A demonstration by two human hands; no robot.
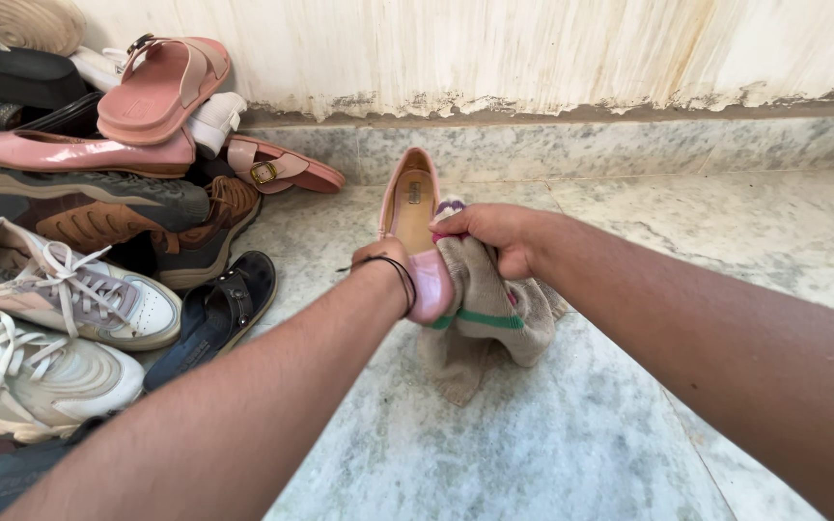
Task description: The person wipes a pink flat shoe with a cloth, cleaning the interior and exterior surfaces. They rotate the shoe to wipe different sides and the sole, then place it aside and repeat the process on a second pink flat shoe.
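Nearest, both forearms extend over the marble floor (552, 453). The left hand (388, 259), a black band at its wrist, is closed around the toe end of a pink flat shoe (415, 207), held off the floor with the heel pointing away. Immediately right of that grip, the right hand (494, 232) is clenched on a beige cloth (485, 318), pressed against the shoe's side; the cloth hangs below. Left of the grip lies a shoe pile (98, 193). Beyond stands the stained wall (533, 48).
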